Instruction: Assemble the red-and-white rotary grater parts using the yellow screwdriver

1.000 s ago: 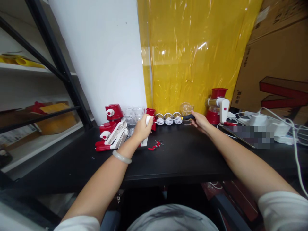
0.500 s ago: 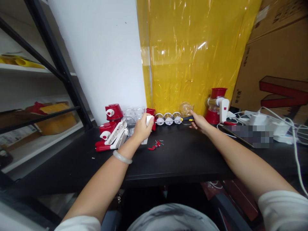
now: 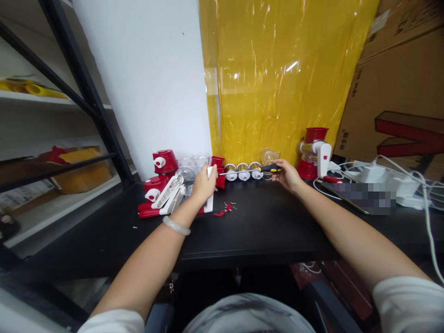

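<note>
My left hand [image 3: 204,186] is closed around a white crank handle [image 3: 210,203] whose lower arm and a bit of red grip show below the fingers. In my right hand [image 3: 287,175] is a screwdriver [image 3: 269,168] with a black and yellow handle. Its long shaft points left, and its tip meets the white part at my left hand; I cannot tell whether it sits in a screw. Just behind the shaft stand several drum graters [image 3: 243,171] in a row. Small screws and red pieces [image 3: 227,209] lie scattered on the black table [image 3: 263,226] below.
Red grater bodies [image 3: 164,162] and white crank handles [image 3: 169,194] are piled at left, beside clear plastic cups [image 3: 187,163]. An assembled rotary grater [image 3: 314,155] stands at right. Beyond it are a tablet [image 3: 357,196], tangled white cables [image 3: 350,171] and a large cardboard box [image 3: 398,88].
The screwdriver handle has risen slightly and the shaft now slopes down to the left. My left hand has turned a little, bringing the crank's lower arm into view.
</note>
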### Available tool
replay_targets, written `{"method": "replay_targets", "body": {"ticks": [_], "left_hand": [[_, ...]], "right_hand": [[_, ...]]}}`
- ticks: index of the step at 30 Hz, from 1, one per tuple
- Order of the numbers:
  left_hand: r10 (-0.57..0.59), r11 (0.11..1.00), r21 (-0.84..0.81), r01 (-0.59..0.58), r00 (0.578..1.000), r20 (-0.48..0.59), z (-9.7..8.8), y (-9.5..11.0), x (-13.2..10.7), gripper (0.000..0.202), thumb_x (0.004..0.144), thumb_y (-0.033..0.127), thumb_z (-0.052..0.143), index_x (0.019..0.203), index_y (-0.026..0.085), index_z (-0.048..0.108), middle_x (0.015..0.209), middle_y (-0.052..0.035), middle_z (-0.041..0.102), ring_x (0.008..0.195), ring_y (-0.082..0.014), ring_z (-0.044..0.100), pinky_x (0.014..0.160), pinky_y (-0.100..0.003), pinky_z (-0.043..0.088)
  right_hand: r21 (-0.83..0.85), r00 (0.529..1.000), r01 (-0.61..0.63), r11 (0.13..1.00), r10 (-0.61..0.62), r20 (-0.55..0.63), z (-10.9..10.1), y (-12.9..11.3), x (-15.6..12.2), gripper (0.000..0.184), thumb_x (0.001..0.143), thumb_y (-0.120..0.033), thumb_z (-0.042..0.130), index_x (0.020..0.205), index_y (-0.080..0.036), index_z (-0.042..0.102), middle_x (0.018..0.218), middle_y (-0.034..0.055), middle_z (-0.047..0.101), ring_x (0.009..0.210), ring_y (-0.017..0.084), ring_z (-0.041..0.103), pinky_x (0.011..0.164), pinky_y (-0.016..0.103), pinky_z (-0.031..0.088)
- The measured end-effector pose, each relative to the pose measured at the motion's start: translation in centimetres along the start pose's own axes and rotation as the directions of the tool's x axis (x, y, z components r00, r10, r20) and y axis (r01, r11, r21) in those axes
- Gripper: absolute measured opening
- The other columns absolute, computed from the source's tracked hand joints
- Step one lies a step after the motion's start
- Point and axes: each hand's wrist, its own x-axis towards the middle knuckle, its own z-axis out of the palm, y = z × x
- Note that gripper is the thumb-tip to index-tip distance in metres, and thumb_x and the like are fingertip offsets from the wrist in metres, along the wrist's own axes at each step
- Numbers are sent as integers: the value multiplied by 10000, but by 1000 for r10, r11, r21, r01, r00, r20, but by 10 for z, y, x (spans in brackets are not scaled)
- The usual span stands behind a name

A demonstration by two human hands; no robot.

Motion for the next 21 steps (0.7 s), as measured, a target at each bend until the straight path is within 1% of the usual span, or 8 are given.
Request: {"method": "replay_targets", "body": {"ticks": [3, 7, 12, 16, 18, 21], "left_hand": [[20, 998, 51, -21, 1000, 20, -1, 4, -3, 378, 922, 577, 403, 875, 221, 523, 561, 11, 583, 448, -185, 602, 507, -299, 432], [16, 1000, 12, -17, 998, 64, -2, 8, -5, 376, 938, 563, 371, 897, 218, 515, 562, 18, 579, 431, -177, 596, 500, -294, 444], [51, 999, -11, -51, 997, 55, -1, 6, -4, 387, 940, 567, 364, 900, 215, 520, 536, 27, 565, 434, -176, 595, 516, -294, 452], [77, 997, -1, -77, 996, 42, -1, 6, -4, 388, 941, 561, 364, 927, 212, 533, 543, 23, 573, 440, -177, 595, 527, -297, 449], [105, 994, 32, -106, 994, 32, -2, 8, -5, 388, 945, 551, 360, 949, 209, 543, 548, 16, 581, 475, -191, 613, 552, -304, 455], [152, 984, 96, -152, 988, 17, -5, 10, -6, 374, 952, 523, 358, 981, 204, 550, 607, -11, 618, 590, -215, 652, 607, -313, 468]], "right_hand": [[11, 1000, -6, 1000, 6, -10, 0, 0, -1, 163, 763, -276, 557, 897, -237, 472, 560, -48, 556, 426, 128, 527, 472, 262, 460], [10, 1000, -2, 1000, 2, -10, 0, -1, -1, 139, 788, -299, 576, 854, -233, 473, 521, -52, 545, 396, 124, 499, 430, 241, 422], [22, 1000, 15, 1000, -15, 23, 0, -1, -1, 79, 833, -271, 538, 813, -223, 478, 489, -52, 551, 328, 104, 438, 437, 242, 426], [35, 1000, -1, 999, 0, 27, -1, 1, 0, 84, 868, -266, 520, 810, -217, 485, 475, -55, 548, 301, 89, 410, 462, 242, 448], [36, 1000, -13, 999, 12, 28, -3, 3, 1, 104, 880, -285, 525, 812, -216, 489, 473, -54, 547, 299, 84, 405, 465, 239, 454], [33, 999, -41, 999, 41, 19, -4, 4, 3, 157, 891, -339, 543, 811, -211, 501, 463, -48, 546, 290, 75, 380, 467, 244, 467]]}}
